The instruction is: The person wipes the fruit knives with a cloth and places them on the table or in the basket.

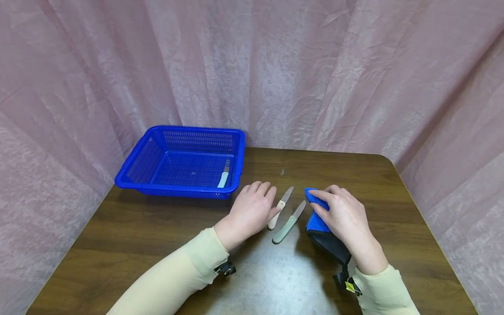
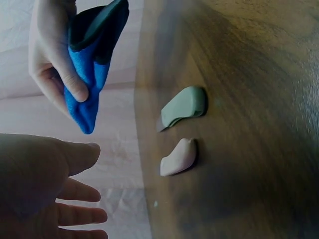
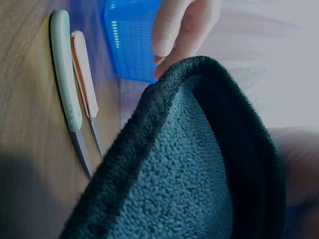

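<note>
My right hand (image 1: 348,214) grips a folded blue cloth (image 1: 316,224) with a dark border, thumb and fingers pinching it near its far end. In the right wrist view the cloth's dark edge (image 3: 199,62) fills much of the foreground. My left hand (image 1: 250,214) hovers palm down with its fingers extended, holding nothing. Between the hands, two small knives lie on the table, blades pointing away: one with a cream-pink handle (image 2: 179,158) beside the left thumb, the other with a pale green handle (image 2: 184,103) nearer the cloth.
A blue plastic basket (image 1: 173,189) stands at the back left of the wooden table (image 1: 393,245). Inside it, against the right side, lies a knife with a pale handle (image 1: 223,179). Pink curtains (image 1: 252,65) hang behind the table and at both sides.
</note>
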Tool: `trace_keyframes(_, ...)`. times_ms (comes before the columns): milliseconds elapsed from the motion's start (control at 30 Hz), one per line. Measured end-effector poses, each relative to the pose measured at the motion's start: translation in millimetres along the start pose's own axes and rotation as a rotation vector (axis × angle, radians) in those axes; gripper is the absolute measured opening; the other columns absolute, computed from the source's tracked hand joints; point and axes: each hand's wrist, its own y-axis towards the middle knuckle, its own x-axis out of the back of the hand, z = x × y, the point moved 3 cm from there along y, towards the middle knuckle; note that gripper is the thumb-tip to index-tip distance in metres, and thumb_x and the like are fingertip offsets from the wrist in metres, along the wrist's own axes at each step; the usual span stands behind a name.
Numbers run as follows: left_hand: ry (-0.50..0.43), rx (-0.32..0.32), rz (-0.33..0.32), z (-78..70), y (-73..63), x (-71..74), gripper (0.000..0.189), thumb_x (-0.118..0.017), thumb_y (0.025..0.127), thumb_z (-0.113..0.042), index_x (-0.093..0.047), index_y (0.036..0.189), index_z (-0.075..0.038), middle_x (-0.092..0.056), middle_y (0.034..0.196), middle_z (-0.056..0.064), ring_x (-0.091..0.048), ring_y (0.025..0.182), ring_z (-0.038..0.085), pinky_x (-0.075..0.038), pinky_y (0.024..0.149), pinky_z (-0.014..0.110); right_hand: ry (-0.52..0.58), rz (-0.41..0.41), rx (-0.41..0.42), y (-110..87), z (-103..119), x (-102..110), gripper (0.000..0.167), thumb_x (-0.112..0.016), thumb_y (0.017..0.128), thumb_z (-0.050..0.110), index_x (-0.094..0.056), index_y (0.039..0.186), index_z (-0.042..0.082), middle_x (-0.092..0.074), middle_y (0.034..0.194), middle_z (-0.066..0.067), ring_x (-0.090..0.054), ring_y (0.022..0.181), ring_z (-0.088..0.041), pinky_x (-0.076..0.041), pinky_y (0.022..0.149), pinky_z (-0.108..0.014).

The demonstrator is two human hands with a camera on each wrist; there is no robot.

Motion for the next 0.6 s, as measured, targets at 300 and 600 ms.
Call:
trace_keyframes(300, 0.003, 0.066, 0.155, -8.2, 6.1, -25.6, 0.044, -0.071, 0.106, -0.052, -0.073, 0.125, -0.011, -0.074, 0.119, 0.007, -0.069, 0.108, 0.031, -0.056, 0.088, 0.046, -0.002, 0.027, -0.016, -2.1, -3.3, -1.9, 0.035, -0.087, 0.096, 0.022, -0.083, 0.131, 0.019, -0.074, 0.109, -0.008, -0.069, 0.098, -0.032, -0.058, 0.077, -0.053)
trace_keyframes(600, 0.018, 0.105, 0.200, -13.4, 9.5, -40.8, 0.041, -0.074, 0.103, -0.054, -0.074, 0.108, -0.014, -0.072, 0.102, 0.004, -0.067, 0.096, 0.028, -0.051, 0.079, 0.043, 0.003, 0.051, -0.024, -3.6, -5.8, -4.4, 0.036, -0.086, 0.096, 0.023, -0.082, 0.132, 0.019, -0.073, 0.108, -0.008, -0.068, 0.098, -0.032, -0.058, 0.076, -0.053)
